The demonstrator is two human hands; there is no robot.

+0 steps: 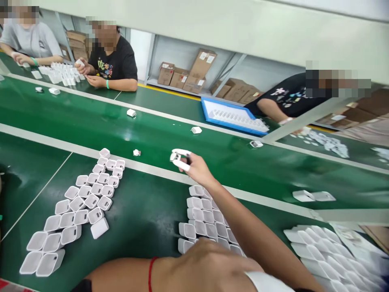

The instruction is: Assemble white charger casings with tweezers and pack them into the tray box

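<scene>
Above the green belt, my right hand (194, 164), with white covers on its fingertips, pinches a small white part (174, 157) with dark and metallic details. My left hand (212, 261), a red string at its wrist, is at the bottom centre, over rows of open white housings (197, 214). Its fingers are blurred and partly hidden; a white piece (269, 282) shows beside them, and I cannot make out whether it is held. To the left, more open white housings (81, 217) stand in slanting rows. A small part (137, 153) lies on the belt's near side.
More white housings (322, 251) are stacked at the lower right. Small white pieces (196, 129) are spread along the belt. Across it, several people work near a blue-rimmed tray (204, 110) and white parts. A slanting post (299, 115) rises at the right.
</scene>
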